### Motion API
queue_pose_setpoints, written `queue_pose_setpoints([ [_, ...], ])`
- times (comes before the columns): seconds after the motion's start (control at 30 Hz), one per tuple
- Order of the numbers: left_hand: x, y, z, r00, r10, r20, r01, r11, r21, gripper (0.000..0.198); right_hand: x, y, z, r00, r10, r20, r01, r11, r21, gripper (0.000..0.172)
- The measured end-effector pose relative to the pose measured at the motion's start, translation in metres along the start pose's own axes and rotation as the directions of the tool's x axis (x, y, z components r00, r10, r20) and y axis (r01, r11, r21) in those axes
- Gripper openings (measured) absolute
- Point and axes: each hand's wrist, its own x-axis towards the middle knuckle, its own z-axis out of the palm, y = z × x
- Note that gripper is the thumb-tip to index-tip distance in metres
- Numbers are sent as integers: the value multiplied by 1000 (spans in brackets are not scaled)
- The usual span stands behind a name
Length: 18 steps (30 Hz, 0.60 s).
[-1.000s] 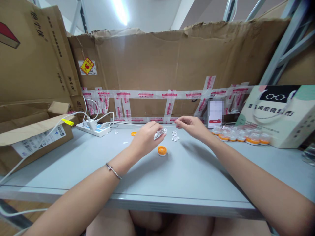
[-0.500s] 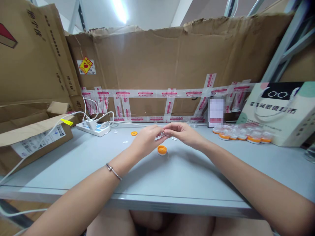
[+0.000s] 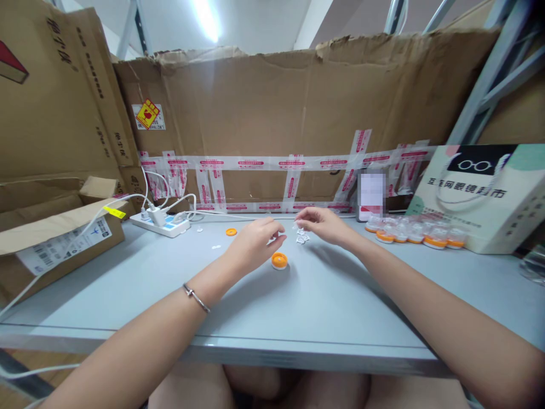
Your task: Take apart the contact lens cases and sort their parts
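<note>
My left hand (image 3: 259, 241) hovers over the middle of the table, its thumb and curled fingers apart with nothing visible between them. Just below it stands a round orange-and-white cap (image 3: 279, 261), orange side up. My right hand (image 3: 327, 227) is a little to the right, its fingertips closed around a small clear piece (image 3: 295, 225) that is mostly hidden and hard to make out. Under those fingertips lie several small white and clear pieces (image 3: 302, 236). Farther left, an orange ring (image 3: 231, 232) rests flat on the table.
At the right, clear containers with orange rims (image 3: 419, 232) stand beside a paper bag (image 3: 481, 199) and a phone (image 3: 371, 196). A power strip (image 3: 164, 224) with cables and an open cardboard box (image 3: 63, 233) occupy the left. Cardboard (image 3: 255, 108) walls off the back.
My hands have come apart: the right moved slightly right, and the left no longer touches the clear piece. More of the small white and clear pieces now show between them.
</note>
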Motion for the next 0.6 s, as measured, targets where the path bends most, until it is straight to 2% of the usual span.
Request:
queue_pose_setpoints([
  [0.1, -1, 0, -1, 1000, 7, -4, -7, 1000, -11, 12, 11, 27, -23, 975, 65, -212, -103, 980, -171, 19],
  [0.17, -1, 1, -2, 1000, 7, -1, -7, 1000, -8, 14, 16, 43, -37, 942, 146, -301, -220, 949, -227, 22],
  [0.23, -2, 2, -2, 1000, 3, 12, -3, 1000, -4, 15, 17, 55, -48, 927, 215, -308, -297, 922, -248, 23],
  [0.33, -2, 3, -3, 999, 2, 38, -2, 1000, -3, 17, 17, 66, -55, 917, 271, -292, -346, 906, -245, 18],
  [0.5, -2, 3, -4, 995, -32, 94, 32, 1000, 2, 19, 15, 78, -53, 922, 333, -195, -369, 910, -188, 4],
  [0.6, -2, 2, -3, 991, -56, 120, 56, 998, 7, 21, 15, 86, -51, 940, 297, -168, -325, 931, -169, 5],
])
